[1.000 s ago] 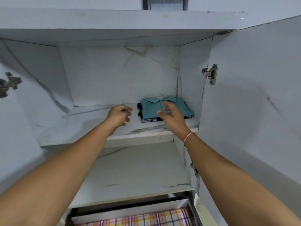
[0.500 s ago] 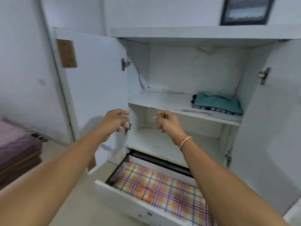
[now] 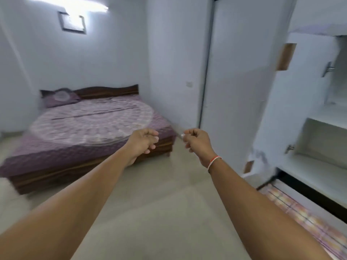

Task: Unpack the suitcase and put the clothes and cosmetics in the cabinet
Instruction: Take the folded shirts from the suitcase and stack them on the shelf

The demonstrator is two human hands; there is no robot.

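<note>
I hold both hands out empty — left hand (image 3: 143, 140) and right hand (image 3: 197, 142) loosely curled, gripping nothing. The cabinet (image 3: 317, 117) stands open to my right, the bed (image 3: 84, 128) left of it. No suitcase in view — I judge more unpacking remains.

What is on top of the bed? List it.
On the bed lie a purple patterned bedsheet and one matching pillow by the headboard. No suitcase or clothes show there. The frame is blurred, and the sheet hides whatever lies beneath it.
</note>
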